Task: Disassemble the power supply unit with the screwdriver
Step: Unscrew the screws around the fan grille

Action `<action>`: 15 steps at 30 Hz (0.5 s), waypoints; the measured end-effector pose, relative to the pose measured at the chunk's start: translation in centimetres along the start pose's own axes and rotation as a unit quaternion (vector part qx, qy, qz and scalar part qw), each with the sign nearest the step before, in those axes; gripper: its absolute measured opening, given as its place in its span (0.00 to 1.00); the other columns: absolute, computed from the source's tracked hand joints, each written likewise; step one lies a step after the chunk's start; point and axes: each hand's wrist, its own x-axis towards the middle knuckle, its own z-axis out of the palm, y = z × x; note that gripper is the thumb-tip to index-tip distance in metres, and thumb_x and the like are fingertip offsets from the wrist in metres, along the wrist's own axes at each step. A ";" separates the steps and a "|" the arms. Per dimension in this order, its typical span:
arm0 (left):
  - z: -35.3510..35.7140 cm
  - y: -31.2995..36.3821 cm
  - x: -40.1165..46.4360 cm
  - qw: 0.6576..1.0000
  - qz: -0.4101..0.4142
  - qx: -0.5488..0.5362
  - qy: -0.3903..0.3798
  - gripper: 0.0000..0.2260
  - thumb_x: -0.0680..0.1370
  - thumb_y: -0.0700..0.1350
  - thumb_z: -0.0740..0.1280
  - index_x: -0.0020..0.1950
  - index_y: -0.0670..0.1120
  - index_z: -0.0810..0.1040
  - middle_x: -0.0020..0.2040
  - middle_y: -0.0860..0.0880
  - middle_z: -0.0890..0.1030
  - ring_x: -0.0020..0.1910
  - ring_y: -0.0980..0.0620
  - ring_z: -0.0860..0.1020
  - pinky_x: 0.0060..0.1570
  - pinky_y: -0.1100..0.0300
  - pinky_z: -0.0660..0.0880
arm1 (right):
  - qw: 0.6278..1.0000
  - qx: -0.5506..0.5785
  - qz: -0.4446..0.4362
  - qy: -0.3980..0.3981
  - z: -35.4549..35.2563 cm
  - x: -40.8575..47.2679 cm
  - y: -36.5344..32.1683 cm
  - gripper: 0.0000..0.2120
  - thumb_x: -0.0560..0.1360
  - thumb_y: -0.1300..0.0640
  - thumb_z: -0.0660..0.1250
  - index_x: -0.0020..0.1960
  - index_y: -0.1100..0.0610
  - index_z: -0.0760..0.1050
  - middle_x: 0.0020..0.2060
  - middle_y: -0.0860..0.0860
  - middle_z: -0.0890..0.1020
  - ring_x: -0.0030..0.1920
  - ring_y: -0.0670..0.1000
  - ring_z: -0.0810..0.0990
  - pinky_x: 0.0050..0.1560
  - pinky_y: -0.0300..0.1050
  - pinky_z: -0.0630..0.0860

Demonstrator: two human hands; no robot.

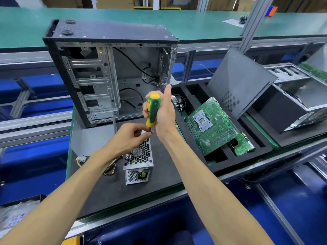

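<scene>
Head view has us over a dark mat (109, 191) where the PSU (138, 159) lies, just in front of the gutted case (99, 75) and left of the foam tray holding the motherboard (215, 124). Our right hand (163, 112) wraps the screwdriver (152, 109), fingers clamped round the green and yellow handle, thumb sticking up, shaft pointing down toward the PSU's far top edge. Our left hand (130, 137) sits at that same edge with its fingertips pinched together around the shaft near the tip; the tip itself and any screw are hidden under those fingers, so we cannot tell whether the bit is seated. We judge this to be the start of a screw on the cover. The risks from here: the PSU is loose on the mat and only lightly steadied, so turning force may twist or slide it; a bit held off-axis may cam out and chew the head; a slip would drive the tip into our left fingertips; and a freed screw could drop through the honeycomb grille or roll away among the cables (110, 167).
</scene>
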 end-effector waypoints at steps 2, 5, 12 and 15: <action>0.3 0.0 0.1 1.000 -0.011 0.002 0.025 0.04 0.79 0.48 0.71 0.44 0.53 0.83 0.25 0.55 0.62 0.26 0.55 0.60 0.28 0.61 0.57 | 0.999 -0.022 -0.028 0.006 -0.1 -0.2 0.0 0.28 0.82 0.34 0.52 0.46 0.57 0.75 0.30 0.54 0.77 0.28 0.53 0.75 0.32 0.44 0.74; 1.1 0.0 0.5 0.995 -0.042 -0.016 0.083 0.10 0.75 0.49 0.75 0.36 0.52 0.78 0.26 0.53 0.66 0.27 0.55 0.62 0.30 0.57 0.60 | 0.991 -0.109 -0.075 0.019 0.0 -0.9 0.5 0.19 0.80 0.40 0.61 0.53 0.57 0.73 0.37 0.52 0.79 0.36 0.50 0.79 0.41 0.44 0.77; 0.0 -0.5 0.6 0.993 -0.043 0.110 -0.025 0.08 0.75 0.50 0.73 0.52 0.51 0.81 0.28 0.55 0.67 0.26 0.57 0.66 0.29 0.64 0.60 | 0.997 -0.061 -0.042 0.035 -0.2 -0.5 0.5 0.18 0.81 0.45 0.59 0.57 0.55 0.80 0.37 0.50 0.78 0.37 0.48 0.74 0.41 0.45 0.73; 0.0 0.0 0.8 0.985 -0.034 0.161 -0.045 0.05 0.76 0.49 0.72 0.51 0.50 0.83 0.29 0.55 0.73 0.28 0.59 0.70 0.30 0.66 0.63 | 0.997 -0.036 -0.044 0.044 -0.8 -0.2 0.9 0.18 0.80 0.42 0.58 0.53 0.54 0.80 0.33 0.48 0.76 0.34 0.49 0.72 0.38 0.46 0.69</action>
